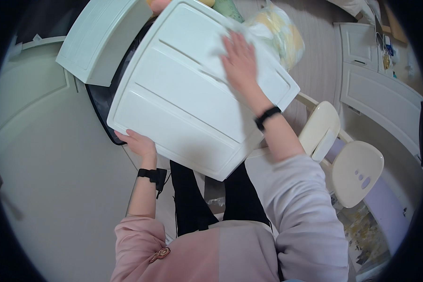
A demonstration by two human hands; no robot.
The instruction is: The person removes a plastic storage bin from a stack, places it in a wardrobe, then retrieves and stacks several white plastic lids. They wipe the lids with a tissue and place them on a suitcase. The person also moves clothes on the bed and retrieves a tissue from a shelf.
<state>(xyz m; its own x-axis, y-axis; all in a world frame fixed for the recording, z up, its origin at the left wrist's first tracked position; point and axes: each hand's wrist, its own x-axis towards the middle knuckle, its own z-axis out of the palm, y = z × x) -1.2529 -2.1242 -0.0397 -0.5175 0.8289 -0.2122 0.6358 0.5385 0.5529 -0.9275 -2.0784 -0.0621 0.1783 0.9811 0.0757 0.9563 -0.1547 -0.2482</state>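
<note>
A large white plastic panel (183, 98) with raised ribs, perhaps a lid or a drawer's underside, lies tilted above my lap. My left hand (141, 142) grips its near left corner, fingers underneath. On the far right part of the panel, my right hand (240, 61) lies flat with fingers spread. Beneath it is a white cloth or wipe (215, 65), pressed against the surface. Hand and cloth are blurred. A black band circles each wrist.
Left of the panel stands a white drawer-like plastic piece (102, 38) on a dark mat or case (104, 102). Beyond is a clear bag with patterned fabric (282, 35). A cream chair (356, 172) stands at right, near white cabinets (380, 81). A white door (56, 158) fills the left.
</note>
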